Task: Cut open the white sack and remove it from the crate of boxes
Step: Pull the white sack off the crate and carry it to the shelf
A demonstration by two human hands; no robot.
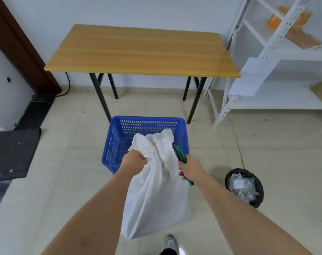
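Observation:
A white sack hangs in front of me, bulging at the bottom, its gathered neck flopping over the blue plastic crate on the floor. My left hand grips the bunched neck of the sack. My right hand holds a green utility knife just right of the neck, its tip pointing up and away beside the fabric. The visible part of the crate's inside shows no boxes; the sack hides the rest.
A wooden table on black legs stands behind the crate. White metal shelving with papers and parcels is at the right. A black-lined waste bin sits on the tiled floor at my right, a dark mat at the left. My shoe shows below.

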